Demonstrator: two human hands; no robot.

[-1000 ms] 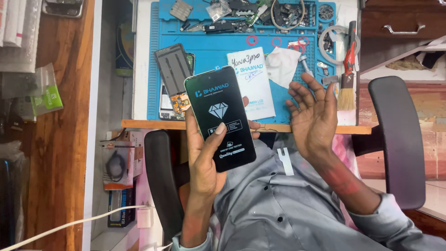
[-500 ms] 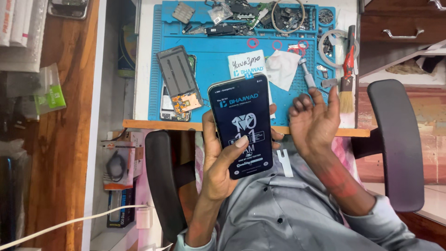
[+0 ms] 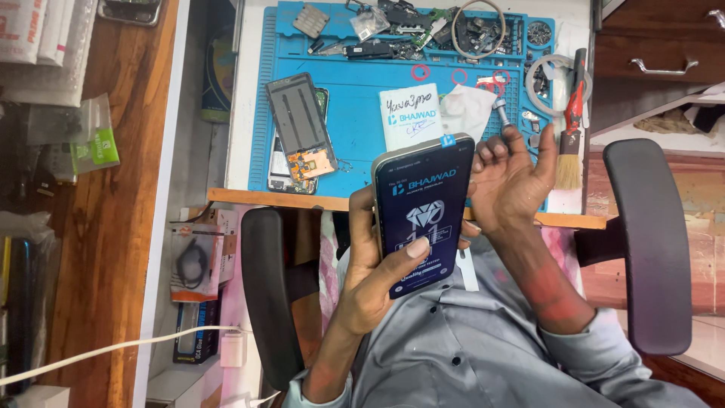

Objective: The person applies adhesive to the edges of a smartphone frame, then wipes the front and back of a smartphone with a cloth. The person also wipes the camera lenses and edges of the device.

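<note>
Blue repair mat [image 3: 355,113] covers the bench, with an opened phone [image 3: 300,132] lying at its left part. Left hand [image 3: 377,279] grips a lit phone [image 3: 423,215] upright over the lap, thumb on the screen; right hand [image 3: 510,177] is just beside it, fingers loosely curled, holding nothing.

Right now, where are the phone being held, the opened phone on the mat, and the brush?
phone [image 3: 423,211], head view, middle of its lit screen.
opened phone [image 3: 300,130], head view, its dark back panel.
brush [image 3: 567,171], head view, its pale bristles.

Phone [image 3: 421,215] between hands, opened handset [image 3: 300,128] on mat [image 3: 362,83] (left)
</note>
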